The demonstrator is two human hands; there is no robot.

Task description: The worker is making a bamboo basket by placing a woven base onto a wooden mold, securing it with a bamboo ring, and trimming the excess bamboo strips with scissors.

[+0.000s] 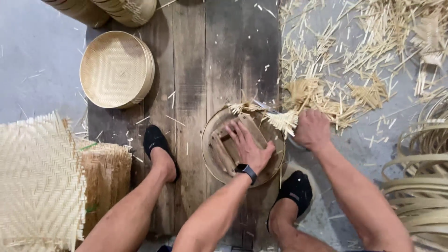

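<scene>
1. Bamboo everywhere. Far left: a woven mat (37,182) lies flat on the grey floor (32,60), with a stack of fibrous sheets (107,179) just beside it.
2. Upper left: a finished round woven tray (114,69) sits at the edge of the wooden boards (205,56); more round baskets (107,9) sit at the top edge.
3. Left foot in a black sock (156,142) is planted on the boards, left of the work.
4. Centre: a round bamboo frame (212,154) lies on the boards between the feet, with a wooden block (226,151) on top of it.
5. Left hand (247,147), a dark watch on its wrist, presses flat on the block, fingers spread, not closed around anything.
6. Frayed weave ends (282,121) stick out past the frame's far rim.
7. Right hand (311,129) is a closed fist at those ends; what it grips is hidden.
8. Right foot in a black sock (296,189) is just below the frame.
9. Right: loose bamboo offcuts (354,60) litter the floor; coiled bamboo hoops (420,186) lie at the far right.
</scene>
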